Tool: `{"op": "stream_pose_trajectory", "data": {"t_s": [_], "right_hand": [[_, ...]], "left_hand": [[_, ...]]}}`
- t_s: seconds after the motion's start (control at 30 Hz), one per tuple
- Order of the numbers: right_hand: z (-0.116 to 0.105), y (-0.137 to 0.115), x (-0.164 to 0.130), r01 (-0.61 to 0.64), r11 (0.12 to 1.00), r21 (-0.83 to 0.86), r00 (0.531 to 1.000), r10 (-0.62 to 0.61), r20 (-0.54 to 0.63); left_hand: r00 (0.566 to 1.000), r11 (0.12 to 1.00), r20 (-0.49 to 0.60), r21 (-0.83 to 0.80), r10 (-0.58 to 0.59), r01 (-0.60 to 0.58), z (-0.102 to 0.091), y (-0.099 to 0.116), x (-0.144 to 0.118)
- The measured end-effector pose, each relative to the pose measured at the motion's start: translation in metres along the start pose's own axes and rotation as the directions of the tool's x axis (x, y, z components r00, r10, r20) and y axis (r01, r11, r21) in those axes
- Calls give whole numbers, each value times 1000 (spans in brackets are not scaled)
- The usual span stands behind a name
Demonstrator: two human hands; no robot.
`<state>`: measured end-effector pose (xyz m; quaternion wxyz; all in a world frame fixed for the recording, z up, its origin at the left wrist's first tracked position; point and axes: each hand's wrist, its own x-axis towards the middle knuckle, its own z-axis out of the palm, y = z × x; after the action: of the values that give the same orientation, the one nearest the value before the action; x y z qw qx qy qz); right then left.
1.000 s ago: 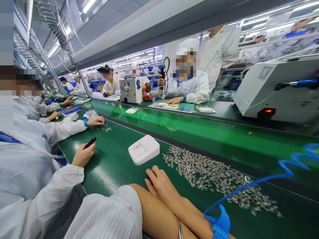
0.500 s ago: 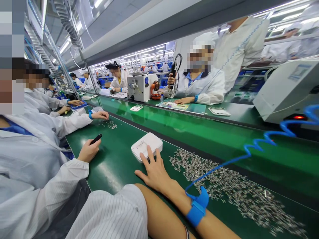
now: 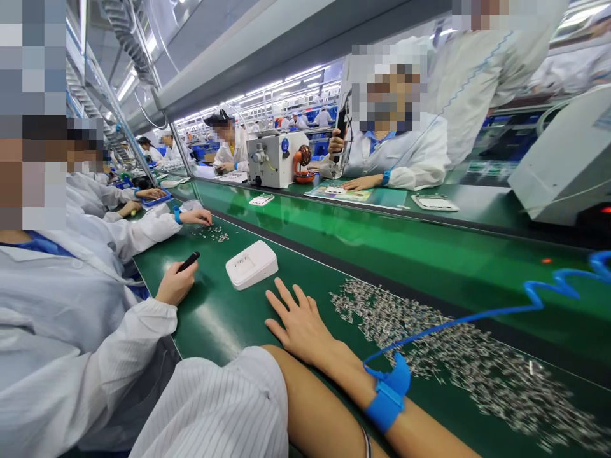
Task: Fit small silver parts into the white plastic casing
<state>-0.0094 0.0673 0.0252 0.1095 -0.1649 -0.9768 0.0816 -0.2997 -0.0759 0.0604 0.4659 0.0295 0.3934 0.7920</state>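
Note:
My right hand (image 3: 298, 324) lies flat on the green belt (image 3: 219, 318), palm down, fingers spread, holding nothing. A blue wrist strap (image 3: 389, 391) with a coiled blue cord (image 3: 548, 292) sits on its wrist. A white rectangular device (image 3: 251, 264) lies just beyond the fingertips, apart from them. To the right of the hand spreads a wide heap of small metal parts (image 3: 453, 356). My left forearm (image 3: 310, 413), in a striped sleeve, crosses under the right arm; its hand is out of view.
A co-worker's hand (image 3: 174, 286) at the left holds a black pen-like tool (image 3: 189, 261). Further along, another hand touches a small pile of metal parts (image 3: 217, 234). Across the belt a person sits beside a white machine (image 3: 279, 159); a large white unit (image 3: 568, 159) stands at the right.
My right hand reached out to the white device, touched it, then drew back. The device now lies further left and apart from my fingers.

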Motion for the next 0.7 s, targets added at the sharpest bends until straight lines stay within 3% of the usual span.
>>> {"op": "stream_pose_trajectory", "data": {"t_s": [0.13,0.4,0.7], "right_hand": [[3,-3,-3,4,999,-52,1000,-3,23],[18,-5,-8,66,985,-158,990,-84,-111],[39,10,-9,166,968,-188,874,-232,-427]], "left_hand": [[1000,1000,-17,10,1,0,-3,0,2],[1000,1000,-17,23,6,-5,-8,0,5],[997,999,-67,0,39,-39,-25,-3,12]]}}
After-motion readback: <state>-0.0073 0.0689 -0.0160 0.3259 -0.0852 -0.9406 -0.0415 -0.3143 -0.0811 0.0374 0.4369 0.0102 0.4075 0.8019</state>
